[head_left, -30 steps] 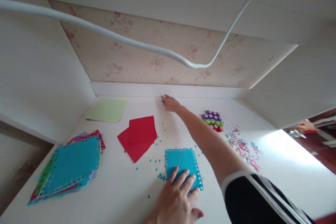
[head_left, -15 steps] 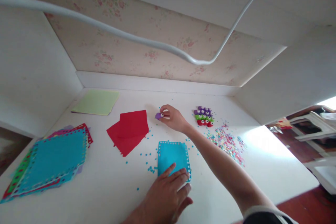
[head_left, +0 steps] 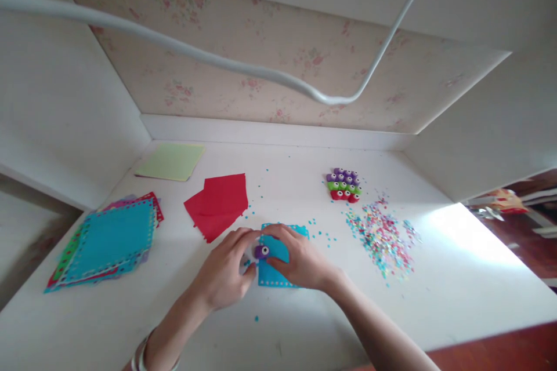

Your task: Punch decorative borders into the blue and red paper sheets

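Note:
A small purple hole punch [head_left: 261, 251] with a white eye-like button sits at the left edge of a blue sheet of paper [head_left: 278, 276]. Small holes run along the sheet's bottom and top edges. My right hand [head_left: 300, 255] lies over the sheet, its thumb and forefinger curled round the punch from the right. On the other side, my left hand [head_left: 228, 266] is curved, thumb and fingers apart, with fingertips close to the punch and the sheet's edge. Whether those fingertips touch the sheet is hard to see.
Red sheets [head_left: 220, 203] lie left of centre. Punched coloured sheets [head_left: 115, 237] are stacked farther left, below pale green paper [head_left: 172, 161]. At right, purple, green and red punches [head_left: 346, 184] stand in rows near scattered confetti [head_left: 387, 237]. A white cable [head_left: 243, 69] crosses above.
My right hand has brought the purple punch down from beyond the blue sheet to its left edge. My left hand has moved off the sheet to its left side. The sheet appears turned.

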A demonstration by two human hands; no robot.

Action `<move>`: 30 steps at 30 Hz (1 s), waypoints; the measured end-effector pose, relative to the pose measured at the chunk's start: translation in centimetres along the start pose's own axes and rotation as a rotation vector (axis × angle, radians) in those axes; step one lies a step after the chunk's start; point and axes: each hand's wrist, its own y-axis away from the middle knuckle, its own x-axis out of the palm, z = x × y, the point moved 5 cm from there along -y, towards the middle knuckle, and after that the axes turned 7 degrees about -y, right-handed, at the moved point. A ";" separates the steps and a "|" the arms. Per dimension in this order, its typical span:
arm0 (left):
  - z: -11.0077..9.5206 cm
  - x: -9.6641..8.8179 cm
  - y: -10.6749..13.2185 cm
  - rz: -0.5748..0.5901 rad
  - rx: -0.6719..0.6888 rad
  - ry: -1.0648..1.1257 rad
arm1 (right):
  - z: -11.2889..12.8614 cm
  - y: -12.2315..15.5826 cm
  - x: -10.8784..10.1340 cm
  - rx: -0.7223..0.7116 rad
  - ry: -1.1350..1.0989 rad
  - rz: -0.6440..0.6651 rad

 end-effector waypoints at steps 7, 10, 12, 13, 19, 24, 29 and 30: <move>0.0 2.1 0.0 0.066 0.047 -0.122 | -4.2 2.9 -2.6 0.204 0.440 -0.200; 0.7 1.9 -0.1 0.015 0.010 -0.086 | -5.3 3.6 -2.6 0.196 0.446 -0.162; 1.2 1.6 -0.1 -0.019 -0.023 -0.055 | -5.6 3.8 -3.0 0.185 0.397 -0.190; 1.3 1.6 -0.2 -0.027 -0.032 -0.044 | -5.7 3.9 -3.2 0.179 0.362 -0.214; 1.1 1.9 -0.5 -0.029 -0.030 -0.001 | -6.4 4.5 -4.7 0.302 0.016 -0.343; 1.3 2.6 -0.5 0.009 -0.040 0.037 | -6.6 4.9 -5.2 0.431 -0.183 -0.359; 1.9 2.8 -0.3 0.028 -0.071 0.036 | -7.2 5.0 -5.5 0.535 -0.316 -0.396; 1.9 2.8 -0.3 0.026 -0.077 0.039 | -7.4 5.0 -5.5 0.546 -0.350 -0.410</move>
